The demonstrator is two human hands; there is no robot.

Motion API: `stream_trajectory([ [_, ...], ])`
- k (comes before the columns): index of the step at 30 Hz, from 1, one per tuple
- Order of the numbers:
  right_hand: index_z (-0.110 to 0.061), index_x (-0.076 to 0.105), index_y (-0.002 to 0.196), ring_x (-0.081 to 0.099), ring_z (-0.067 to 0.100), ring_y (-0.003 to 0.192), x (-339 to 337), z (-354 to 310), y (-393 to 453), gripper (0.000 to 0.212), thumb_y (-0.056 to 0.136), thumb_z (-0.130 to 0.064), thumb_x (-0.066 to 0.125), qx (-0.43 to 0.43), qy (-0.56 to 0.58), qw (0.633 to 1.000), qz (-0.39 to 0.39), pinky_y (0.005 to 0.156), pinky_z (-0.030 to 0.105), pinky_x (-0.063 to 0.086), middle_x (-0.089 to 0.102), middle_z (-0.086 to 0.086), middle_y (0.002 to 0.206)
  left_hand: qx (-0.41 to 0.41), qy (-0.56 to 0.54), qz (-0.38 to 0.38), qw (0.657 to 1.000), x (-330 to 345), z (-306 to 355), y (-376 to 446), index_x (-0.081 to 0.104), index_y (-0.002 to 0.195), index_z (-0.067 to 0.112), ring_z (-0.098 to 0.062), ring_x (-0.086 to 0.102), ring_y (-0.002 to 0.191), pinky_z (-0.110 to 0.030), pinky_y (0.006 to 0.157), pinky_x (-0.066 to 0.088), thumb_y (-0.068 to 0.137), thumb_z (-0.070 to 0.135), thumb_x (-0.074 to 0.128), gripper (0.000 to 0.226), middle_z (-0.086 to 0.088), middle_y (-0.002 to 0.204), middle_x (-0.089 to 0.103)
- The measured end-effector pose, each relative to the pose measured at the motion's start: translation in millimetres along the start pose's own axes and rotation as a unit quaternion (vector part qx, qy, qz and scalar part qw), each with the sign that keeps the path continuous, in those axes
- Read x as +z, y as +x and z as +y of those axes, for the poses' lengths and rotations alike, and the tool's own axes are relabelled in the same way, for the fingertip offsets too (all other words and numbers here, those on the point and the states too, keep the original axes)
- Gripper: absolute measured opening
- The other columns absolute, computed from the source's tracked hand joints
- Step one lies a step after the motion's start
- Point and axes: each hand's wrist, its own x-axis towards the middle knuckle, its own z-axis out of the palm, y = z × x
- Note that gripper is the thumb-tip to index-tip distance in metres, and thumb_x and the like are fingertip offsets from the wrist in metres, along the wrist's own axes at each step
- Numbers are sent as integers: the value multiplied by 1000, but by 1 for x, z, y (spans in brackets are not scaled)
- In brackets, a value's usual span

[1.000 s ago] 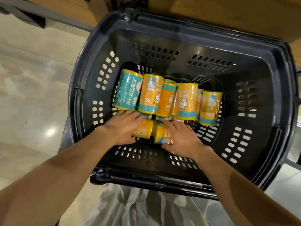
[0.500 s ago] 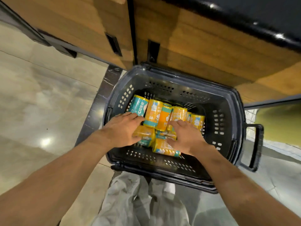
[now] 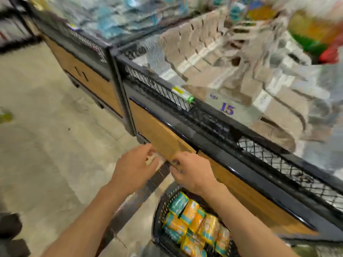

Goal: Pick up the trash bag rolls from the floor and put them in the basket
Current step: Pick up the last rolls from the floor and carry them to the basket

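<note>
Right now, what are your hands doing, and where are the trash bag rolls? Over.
Left hand and right hand raised, empty, fingers loose. Trash bag rolls inside basket. Nothing blocking.

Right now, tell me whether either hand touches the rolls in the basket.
Apart. The head view shows the left hand and right hand raised clear above the rolls in the basket.

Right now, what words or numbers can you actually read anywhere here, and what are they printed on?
"15": purple number on a pale carton inside the mesh-fronted display bin.
Smaller purple mark above it: too blurred to read.
Yellow-green shelf tag on the bin's rail: unreadable.
Labels on the trash bag rolls in the basket: blurred, unreadable.
White strips on the stacked cartons: unreadable.
</note>
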Motion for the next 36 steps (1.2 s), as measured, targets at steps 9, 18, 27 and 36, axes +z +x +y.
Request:
stream_trajectory([
  [9, -32, 67, 97, 64, 4, 85, -129, -250, 71, 12, 93, -43, 65, -123, 233, 964, 36, 73, 27, 48, 65, -19, 87, -167, -225, 280, 918, -241, -79, -65, 69, 83, 32, -5, 68, 73, -30, 70, 54, 92, 29, 71, 9, 12, 77, 71],
  [18, 4, 69, 89, 64, 20, 67, -154, -447, 102, 15, 95, -9, 66, -132, 564, 814, -43, 65, 30, 52, 68, 12, 75, -229, -452, 461, 729, -387, -188, -153, 69, 85, 9, -21, 65, 66, -31, 62, 49, 99, 9, 59, 17, -5, 74, 69],
  [27, 1, 71, 93, 64, 24, 71, -156, -524, 206, 12, 95, -8, 64, -133, 600, 786, -67, 72, 38, 53, 68, 14, 79, -216, -479, 512, 679, -455, -268, -131, 66, 86, 6, -20, 58, 65, -33, 63, 46, 96, 14, 63, 13, -9, 75, 65],
  [36, -4, 69, 87, 62, 11, 61, -122, -594, 393, 11, 95, -8, 64, -163, 548, 815, -91, 65, 30, 50, 67, 4, 71, -270, -335, 497, 754, -520, -375, -9, 67, 85, 8, -13, 60, 63, -31, 65, 48, 99, 17, 61, 17, -2, 70, 66],
])
